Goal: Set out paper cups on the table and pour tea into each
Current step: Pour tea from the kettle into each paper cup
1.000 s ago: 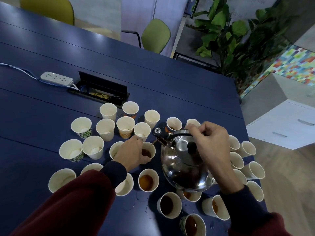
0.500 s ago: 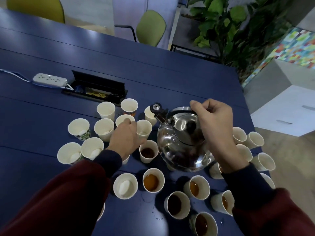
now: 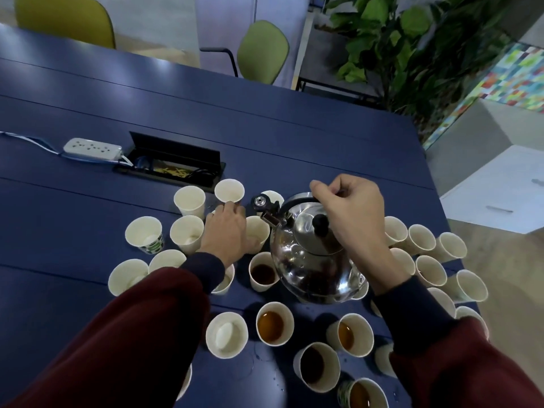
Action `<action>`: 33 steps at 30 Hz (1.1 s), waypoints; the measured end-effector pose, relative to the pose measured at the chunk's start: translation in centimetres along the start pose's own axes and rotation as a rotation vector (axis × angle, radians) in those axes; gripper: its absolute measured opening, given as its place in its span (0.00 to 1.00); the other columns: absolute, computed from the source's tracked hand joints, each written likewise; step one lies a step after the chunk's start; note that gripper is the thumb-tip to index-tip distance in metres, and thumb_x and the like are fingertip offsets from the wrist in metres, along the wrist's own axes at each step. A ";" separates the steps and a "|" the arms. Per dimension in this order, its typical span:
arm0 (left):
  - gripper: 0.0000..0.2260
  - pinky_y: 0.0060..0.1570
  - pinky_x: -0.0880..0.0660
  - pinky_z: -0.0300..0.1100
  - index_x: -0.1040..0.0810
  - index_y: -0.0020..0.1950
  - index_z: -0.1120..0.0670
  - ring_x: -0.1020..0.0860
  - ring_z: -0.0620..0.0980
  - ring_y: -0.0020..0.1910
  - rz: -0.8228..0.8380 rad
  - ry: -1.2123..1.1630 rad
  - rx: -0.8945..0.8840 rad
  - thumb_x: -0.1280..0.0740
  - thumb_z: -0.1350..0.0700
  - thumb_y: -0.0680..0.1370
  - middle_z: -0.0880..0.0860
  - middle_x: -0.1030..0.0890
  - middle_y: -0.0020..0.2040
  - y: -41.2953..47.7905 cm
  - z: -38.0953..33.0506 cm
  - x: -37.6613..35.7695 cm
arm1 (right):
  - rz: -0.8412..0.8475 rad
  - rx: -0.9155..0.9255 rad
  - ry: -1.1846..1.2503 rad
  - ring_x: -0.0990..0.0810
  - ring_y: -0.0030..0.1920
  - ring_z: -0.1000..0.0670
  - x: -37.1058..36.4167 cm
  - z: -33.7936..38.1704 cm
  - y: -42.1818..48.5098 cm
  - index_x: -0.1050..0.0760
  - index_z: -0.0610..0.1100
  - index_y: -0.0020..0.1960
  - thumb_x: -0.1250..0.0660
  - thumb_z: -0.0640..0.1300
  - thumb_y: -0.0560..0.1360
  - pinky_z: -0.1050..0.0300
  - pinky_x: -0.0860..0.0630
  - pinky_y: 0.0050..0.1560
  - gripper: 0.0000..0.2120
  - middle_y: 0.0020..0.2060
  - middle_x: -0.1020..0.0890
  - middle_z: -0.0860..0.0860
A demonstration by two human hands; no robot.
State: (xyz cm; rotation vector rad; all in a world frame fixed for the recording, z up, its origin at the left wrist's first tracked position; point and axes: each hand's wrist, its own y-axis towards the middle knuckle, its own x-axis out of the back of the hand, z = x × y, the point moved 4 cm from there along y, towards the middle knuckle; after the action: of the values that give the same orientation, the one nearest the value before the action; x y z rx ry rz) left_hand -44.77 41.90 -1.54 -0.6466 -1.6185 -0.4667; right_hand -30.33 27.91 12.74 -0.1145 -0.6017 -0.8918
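Dark blue table (image 3: 265, 128), plank-lined, long. Steel kettle (image 3: 318, 260), lid on, black knob, held over the cups near the table's right end, with its spout pointing far-left. Right hand (image 3: 350, 213): fingers curled tight round the kettle's top handle. Left hand (image 3: 226, 231): palm down among the far-left cups, fingers bent forward. Cannot tell whether they have hold of a cup.

Paper cups stand all round the kettle. Five filled cups (image 3: 273, 325) in the near group show brown tea, dark to amber. Left cups (image 3: 190, 198) have white insides, several with a pale patch at the bottom. Right cups (image 3: 421, 240) crowd the table edge, insides white. Beyond them, an open cable box (image 3: 173, 166) with a white power strip (image 3: 91, 147) just beside it.
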 end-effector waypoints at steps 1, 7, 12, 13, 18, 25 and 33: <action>0.33 0.62 0.28 0.52 0.29 0.67 0.56 0.28 0.57 0.62 0.005 0.012 -0.011 0.30 0.34 0.72 0.55 0.27 0.63 0.2 0.1 0.0 | 0.001 0.000 -0.008 0.34 0.26 0.54 -0.1 0.0 0.1 0.30 0.41 0.31 0.29 0.52 0.73 0.56 0.31 0.34 0.20 0.20 0.31 0.56; 0.29 0.59 0.31 0.52 0.26 0.62 0.53 0.29 0.56 0.63 0.057 0.049 -0.054 0.31 0.34 0.71 0.54 0.24 0.62 1.2 -0.1 0.0 | -0.030 0.015 -0.123 0.31 0.26 0.53 -0.5 0.4 0.8 0.28 0.42 0.32 0.29 0.53 0.73 0.55 0.30 0.33 0.19 0.21 0.28 0.54; 0.29 0.56 0.35 0.52 0.24 0.58 0.51 0.30 0.55 0.62 0.063 0.109 -0.084 0.32 0.31 0.68 0.50 0.23 0.59 1.9 0.0 -0.2 | -0.028 0.010 -0.211 0.26 0.28 0.51 -0.9 0.9 1.4 0.26 0.43 0.32 0.29 0.54 0.73 0.56 0.30 0.33 0.18 0.23 0.25 0.52; 0.29 0.55 0.36 0.52 0.24 0.58 0.50 0.30 0.55 0.61 0.064 0.124 -0.098 0.33 0.30 0.68 0.50 0.22 0.58 1.9 0.0 -0.3 | -0.022 0.006 -0.228 0.25 0.29 0.51 -1.0 1.0 1.4 0.26 0.44 0.32 0.29 0.54 0.73 0.56 0.30 0.33 0.18 0.23 0.24 0.52; 0.28 0.51 0.37 0.52 0.23 0.56 0.49 0.32 0.55 0.59 0.054 0.200 -0.176 0.34 0.29 0.68 0.49 0.21 0.54 2.2 0.0 -0.6 | -0.016 -0.016 -0.277 0.23 0.31 0.49 -1.6 1.1 1.6 0.26 0.44 0.33 0.29 0.55 0.73 0.56 0.28 0.35 0.17 0.25 0.22 0.50; 0.23 0.53 0.34 0.51 0.22 0.51 0.50 0.31 0.53 0.58 0.025 0.088 -0.178 0.33 0.33 0.69 0.47 0.20 0.50 2.4 -0.8 -0.3 | 0.010 -0.027 -0.291 0.24 0.30 0.49 -1.9 0.6 1.3 0.27 0.46 0.31 0.29 0.55 0.73 0.55 0.29 0.35 0.18 0.23 0.24 0.52; 0.28 0.51 0.37 0.51 0.22 0.55 0.49 0.30 0.53 0.59 0.020 0.090 -0.207 0.34 0.29 0.68 0.47 0.21 0.52 2.2 -0.7 -1.4 | 0.012 -0.015 -0.311 0.24 0.29 0.50 -1.6 0.5 1.3 0.27 0.46 0.30 0.29 0.54 0.73 0.56 0.31 0.35 0.18 0.22 0.25 0.53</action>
State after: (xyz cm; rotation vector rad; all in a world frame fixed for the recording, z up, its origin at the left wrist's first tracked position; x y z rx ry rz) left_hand -42.69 42.94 -2.92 -0.7843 -1.4888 -0.6452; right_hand -30.35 30.02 12.51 -0.2731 -0.8825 -0.8738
